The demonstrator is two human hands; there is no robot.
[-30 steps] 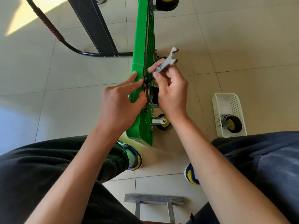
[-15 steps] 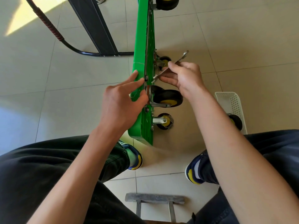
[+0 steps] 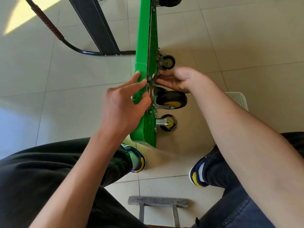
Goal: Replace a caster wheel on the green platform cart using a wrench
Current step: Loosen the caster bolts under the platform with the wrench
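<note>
While the green platform cart (image 3: pixel 141 102) stands on its long edge on the tiled floor (image 3: pixel 65 76), its long axis runs away from me, from between my feet up to the top of the view, with the deck face turned to my left and the underside with the wheels to my right. My left hand (image 3: pixel 122 102) rests against the deck side: the forefingers lie stretched out and a little spread along the green plastic, and the thumb is tucked at the edge by the caster's mounting plate. My right hand (image 3: pixel 176 79) is on the underside, fingers curled and pinching the wrench (image 3: pixel 157 77); only its silver head shows, pointing left into the cart's edge at a bolt just above the big caster wheel (image 3: pixel 171 99). The rest of the wrench is hidden in my palm, so I cannot tell how its handle lies. That big black wheel with its yellow hub sticks out to the right, axle roughly parallel to the cart. Two smaller casters (image 3: pixel 167 62) sit one above and one below it. A white perforated basket (image 3: pixel 238 99) stands on the floor at right, mostly behind my forearm; what is in it I cannot see.
</note>
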